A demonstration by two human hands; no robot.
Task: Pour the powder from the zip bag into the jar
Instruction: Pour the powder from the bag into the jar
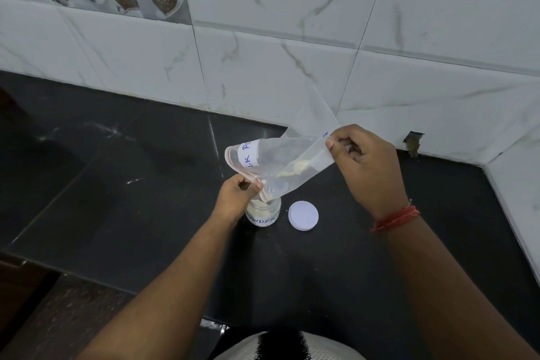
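both forearms reach in from the near edge. zip bag [287,161]: held tilted over the jar [263,212], its long axis running from the lower left, where the red-edged mouth points down into the jar's opening, up to the right toward the tiled wall [292,52]. my left hand [238,194] pinches the mouth edge just above the jar; my right hand [365,164], red thread [396,218] at the wrist, pinches the raised far end. a few pale clumps of powder [295,168] cling inside the bag. jar: upright on the black counter [131,184], labelled, holding powder. white lid [303,216]: flat, just right of the jar.
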